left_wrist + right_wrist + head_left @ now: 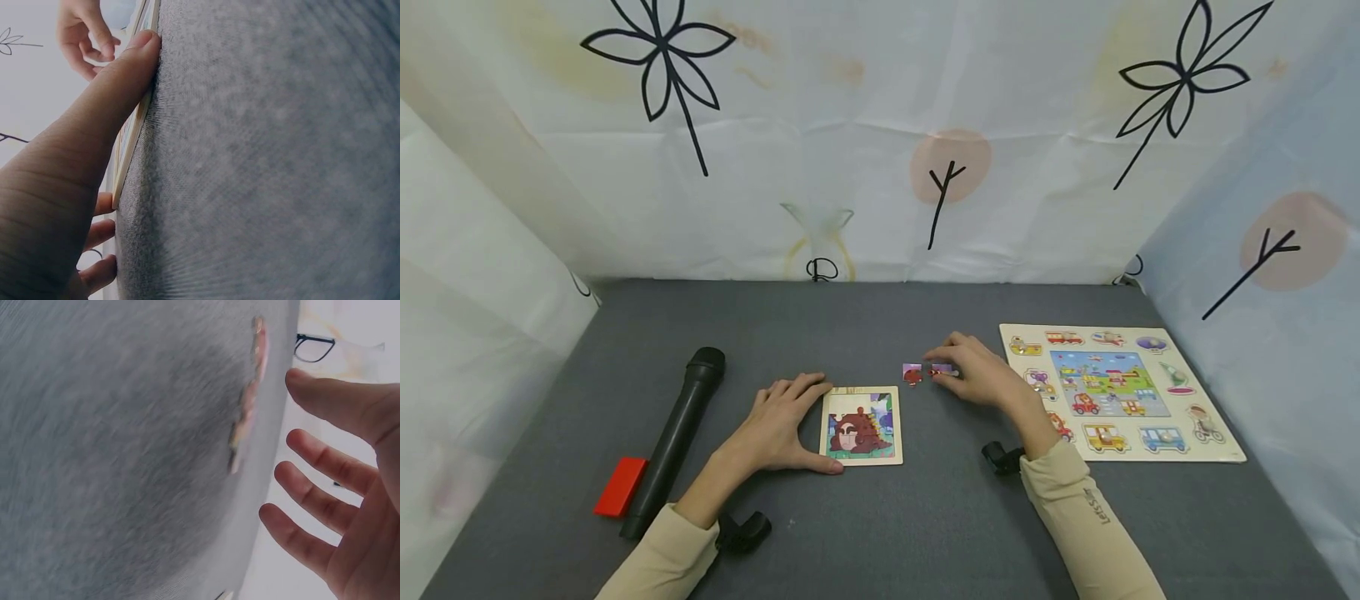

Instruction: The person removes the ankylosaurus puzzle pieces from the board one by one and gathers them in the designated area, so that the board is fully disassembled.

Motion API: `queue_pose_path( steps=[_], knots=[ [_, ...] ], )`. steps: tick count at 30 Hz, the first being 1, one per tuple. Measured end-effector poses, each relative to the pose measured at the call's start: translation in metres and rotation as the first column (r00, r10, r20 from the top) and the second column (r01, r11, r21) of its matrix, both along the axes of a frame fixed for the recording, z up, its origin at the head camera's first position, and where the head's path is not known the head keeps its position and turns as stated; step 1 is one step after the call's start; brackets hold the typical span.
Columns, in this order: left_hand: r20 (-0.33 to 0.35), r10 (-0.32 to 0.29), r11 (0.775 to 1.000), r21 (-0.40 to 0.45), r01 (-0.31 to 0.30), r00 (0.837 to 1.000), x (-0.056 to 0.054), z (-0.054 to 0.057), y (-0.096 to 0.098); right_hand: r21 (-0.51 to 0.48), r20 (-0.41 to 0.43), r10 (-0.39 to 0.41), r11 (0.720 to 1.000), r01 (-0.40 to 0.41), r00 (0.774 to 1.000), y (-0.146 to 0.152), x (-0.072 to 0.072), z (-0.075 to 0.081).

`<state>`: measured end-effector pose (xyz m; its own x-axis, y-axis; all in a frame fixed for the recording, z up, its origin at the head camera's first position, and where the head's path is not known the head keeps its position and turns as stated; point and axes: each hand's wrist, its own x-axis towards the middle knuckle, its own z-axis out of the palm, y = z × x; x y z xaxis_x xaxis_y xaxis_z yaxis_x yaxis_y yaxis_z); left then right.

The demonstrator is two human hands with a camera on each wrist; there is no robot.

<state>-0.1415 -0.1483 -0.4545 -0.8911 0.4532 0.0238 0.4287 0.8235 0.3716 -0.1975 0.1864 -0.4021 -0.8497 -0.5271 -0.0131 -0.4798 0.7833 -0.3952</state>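
A small wooden puzzle board (861,460) with a red spiky animal picture lies in front of me. My left hand (778,429) spreads along its left side, thumb at the near corner and index finger at the far corner. In the left wrist view the straight thumb (119,87) rests along the board's edge (132,140). My right hand (981,372) hovers over loose puzzle pieces to the right of the board. One purple-and-red puzzle piece (912,373) shows fully; others lie partly under the fingers. In the right wrist view the fingers are apart, with nothing between them, beside the blurred pieces (248,400).
A larger wooden vehicle puzzle (1122,479) lies at the right, close to my right forearm. At the left are a black microphone (676,442) and a red block (621,487). Patterned white cloth walls (865,100) border the grey table (880,533).
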Motion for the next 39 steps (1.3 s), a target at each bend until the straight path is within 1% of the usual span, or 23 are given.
queue_pose_path(
  steps=[7, 13, 19, 24, 32, 39],
  knots=[
    [-0.005, -0.001, 1.000, -0.001, 0.001, 1.000, 0.000, -0.001, 0.000, -0.011, 0.006, 0.043, 0.999, -0.043, 0.999, -0.017, 0.006, 0.010],
    [-0.011, -0.001, 1.000, 0.000, 0.001, 1.000, 0.000, -0.001, -0.001, -0.014, 0.001, 0.092, 0.996, -0.092, 0.996, -0.034, 0.012, 0.012],
    [-0.001, -0.001, 1.000, -0.002, 0.001, 1.000, 0.000, -0.001, 0.000, 0.012, 0.026, 0.141, 0.990, -0.141, 0.990, -0.054, 0.018, 0.009],
    [-0.011, -0.007, 1.000, 0.000, 0.007, 1.000, 0.000, -0.002, -0.001, 0.043, 0.021, 0.175, 0.983, -0.176, 0.984, -0.066, 0.022, 0.005],
    [-0.013, -0.008, 1.000, 0.004, 0.008, 1.000, 0.000, -0.002, -0.001, 0.051, 0.052, 0.180, 0.982, -0.183, 0.982, -0.072, 0.026, 0.001],
    [-0.017, -0.009, 1.000, 0.000, 0.009, 1.000, 0.000, -0.002, -0.001, 0.096, 0.048, 0.188, 0.977, -0.191, 0.981, -0.073, 0.027, -0.003]
  ],
)
